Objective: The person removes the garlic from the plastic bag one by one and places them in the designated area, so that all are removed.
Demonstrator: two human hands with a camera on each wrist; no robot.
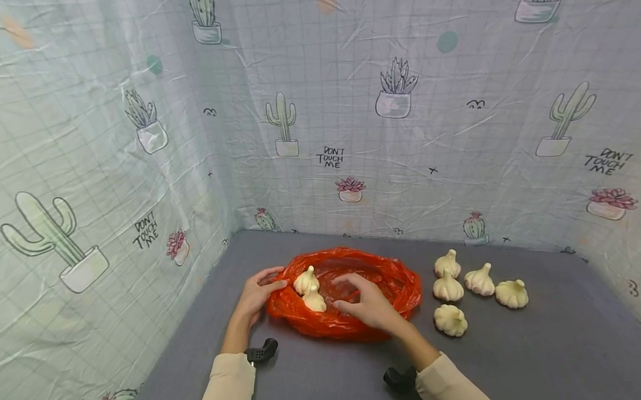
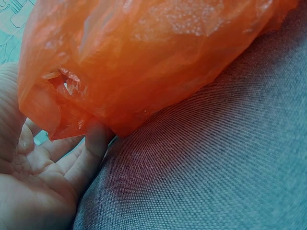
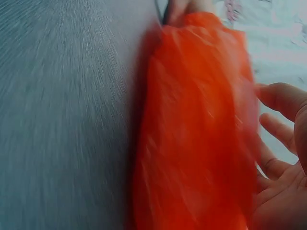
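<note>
A red plastic bag (image 1: 341, 329) lies with its mouth spread wide on the grey table. Two garlic bulbs, an upper one (image 1: 306, 281) and a lower one (image 1: 314, 300), sit inside at its left end. My left hand (image 1: 253, 298) holds the bag's left rim, the thumb over the edge and the fingers outside; in the left wrist view the fingers (image 2: 91, 151) reach under the plastic (image 2: 144, 67). Over the bag's mouth, my right hand (image 1: 368, 302) has thumb and fingers apart with nothing between them. The right wrist view is blurred, with those fingers (image 3: 283, 100) beside the bag (image 3: 196, 129).
Several more garlic bulbs lie on the table right of the bag, among them a back one (image 1: 448, 263), a far-right one (image 1: 512, 293) and a front one (image 1: 451, 320). A cactus-printed sheet (image 1: 419, 187) hangs behind and on the left.
</note>
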